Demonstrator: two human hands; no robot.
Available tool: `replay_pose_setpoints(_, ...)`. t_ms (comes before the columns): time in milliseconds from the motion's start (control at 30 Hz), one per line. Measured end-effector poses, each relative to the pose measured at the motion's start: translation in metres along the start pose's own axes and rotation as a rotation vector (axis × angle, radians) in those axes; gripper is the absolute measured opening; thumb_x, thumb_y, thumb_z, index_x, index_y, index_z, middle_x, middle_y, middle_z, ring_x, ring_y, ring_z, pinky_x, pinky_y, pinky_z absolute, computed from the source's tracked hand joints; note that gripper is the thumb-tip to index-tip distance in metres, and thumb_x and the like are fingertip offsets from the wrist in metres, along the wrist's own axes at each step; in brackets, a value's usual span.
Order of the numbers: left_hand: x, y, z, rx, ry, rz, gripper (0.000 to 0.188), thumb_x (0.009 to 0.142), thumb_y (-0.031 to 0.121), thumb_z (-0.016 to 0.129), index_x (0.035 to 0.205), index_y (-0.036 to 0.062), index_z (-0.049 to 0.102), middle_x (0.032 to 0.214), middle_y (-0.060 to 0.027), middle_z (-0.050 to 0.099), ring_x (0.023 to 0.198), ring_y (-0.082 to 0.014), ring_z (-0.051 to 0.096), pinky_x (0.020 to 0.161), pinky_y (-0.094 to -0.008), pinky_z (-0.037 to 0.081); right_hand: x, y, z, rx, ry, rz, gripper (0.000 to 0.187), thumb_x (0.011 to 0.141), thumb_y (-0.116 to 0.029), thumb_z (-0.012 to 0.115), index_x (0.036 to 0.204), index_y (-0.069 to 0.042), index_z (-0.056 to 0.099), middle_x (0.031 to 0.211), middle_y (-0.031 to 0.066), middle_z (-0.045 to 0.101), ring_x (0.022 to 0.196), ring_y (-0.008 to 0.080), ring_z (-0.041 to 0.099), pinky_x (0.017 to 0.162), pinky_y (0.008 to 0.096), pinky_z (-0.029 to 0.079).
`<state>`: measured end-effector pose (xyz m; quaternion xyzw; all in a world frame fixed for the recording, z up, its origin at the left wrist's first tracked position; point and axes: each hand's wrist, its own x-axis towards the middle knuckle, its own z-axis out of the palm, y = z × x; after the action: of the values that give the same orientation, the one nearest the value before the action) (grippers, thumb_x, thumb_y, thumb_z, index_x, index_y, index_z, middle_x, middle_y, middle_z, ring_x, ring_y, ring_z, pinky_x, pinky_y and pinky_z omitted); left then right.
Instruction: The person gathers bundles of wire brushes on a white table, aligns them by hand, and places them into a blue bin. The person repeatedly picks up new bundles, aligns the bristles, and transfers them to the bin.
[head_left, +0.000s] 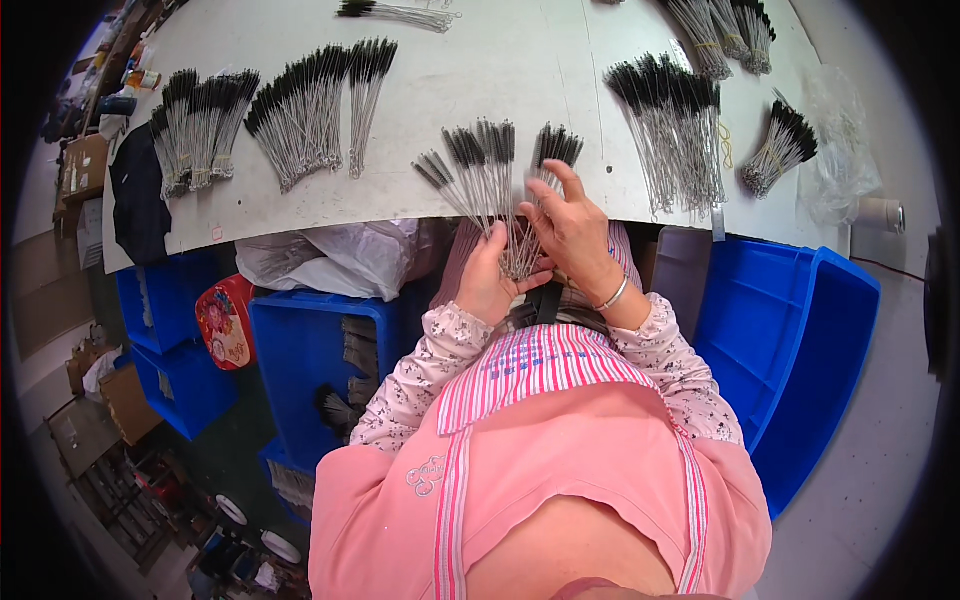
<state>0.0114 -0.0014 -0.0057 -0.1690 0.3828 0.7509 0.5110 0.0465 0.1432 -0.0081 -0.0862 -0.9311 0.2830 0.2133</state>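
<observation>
My left hand (484,282) is closed around the wire-handle ends of a fanned bunch of small tube brushes (482,150), held upright at the table's near edge. They have black bristle heads and thin twisted-metal stems with loops at the bottom. Part of the bunch leans apart to the right, its bristles behind the raised fingers of my right hand (580,235). Those right fingers are spread and slightly blurred, touching or very close to the stems; I see nothing gripped between them. A metal bangle circles the right wrist.
More brush piles lie on the white table (480,60): a left pile (300,110), a right pile (675,130) and a banded bundle (780,145). Blue crates (770,330) stand right and left below the edge. White plastic bags (340,255) and a red tin (225,320) are at left.
</observation>
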Motion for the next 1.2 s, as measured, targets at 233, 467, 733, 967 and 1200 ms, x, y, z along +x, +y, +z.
replay_pose_setpoints(233, -0.002, -0.003, 0.002, 0.055, 0.032, 0.074, 0.024, 0.097, 0.028, 0.041, 0.116, 0.0152, 0.039, 0.111, -0.0045, 0.054, 0.094, -0.0195, 0.06, 0.075, -0.0422, 0.054, 0.004, -0.004, 0.001, -0.048, -0.045, -0.065, 0.023, 0.074, -0.021, 0.07, 0.095, -0.012, 0.062, 0.119, 0.0106, 0.054, 0.065, 0.024, 0.063, 0.056, 0.033, 0.05)
replay_pose_setpoints(467, 0.0, -0.005, -0.002, 0.046, 0.056, 0.101, 0.019, 0.096, 0.029, 0.042, 0.109, 0.0158, 0.038, 0.109, -0.0036, 0.053, 0.096, -0.0186, 0.058, 0.074, -0.0433, 0.054, 0.005, -0.005, 0.002, -0.034, -0.069, -0.071, 0.02, 0.075, -0.021, 0.069, 0.091, -0.012, 0.062, 0.117, 0.0108, 0.055, 0.064, 0.0252, 0.062, 0.055, 0.0331, 0.05)
replay_pose_setpoints(733, 0.001, -0.009, -0.006, 0.044, 0.067, 0.139, 0.025, 0.097, 0.037, 0.035, 0.111, 0.0164, 0.04, 0.113, -0.0026, 0.051, 0.106, -0.0206, 0.054, 0.079, -0.0507, 0.051, 0.012, -0.017, -0.001, -0.025, -0.079, -0.148, 0.018, 0.075, -0.02, 0.069, 0.09, -0.011, 0.063, 0.113, 0.0106, 0.058, 0.063, 0.0235, 0.062, 0.055, 0.0322, 0.049)
replay_pose_setpoints(967, 0.002, -0.008, -0.01, -0.065, 0.043, 0.134, 0.022, 0.097, 0.032, 0.037, 0.112, 0.0153, 0.038, 0.112, -0.0044, 0.05, 0.1, -0.0194, 0.056, 0.073, -0.0457, 0.055, 0.008, -0.008, 0.008, -0.013, -0.063, -0.081, 0.018, 0.076, -0.019, 0.068, 0.09, -0.01, 0.063, 0.113, 0.0105, 0.058, 0.064, 0.0238, 0.063, 0.056, 0.0324, 0.05)
replay_pose_setpoints(1200, 0.003, -0.011, -0.009, -0.031, 0.092, 0.16, 0.02, 0.097, 0.03, 0.038, 0.111, 0.0151, 0.036, 0.109, -0.0036, 0.048, 0.099, -0.0175, 0.055, 0.075, -0.0465, 0.055, 0.011, -0.015, 0.01, -0.025, -0.068, -0.051, 0.018, 0.076, -0.018, 0.068, 0.09, -0.008, 0.062, 0.113, 0.0116, 0.057, 0.066, 0.0244, 0.063, 0.057, 0.0328, 0.05)
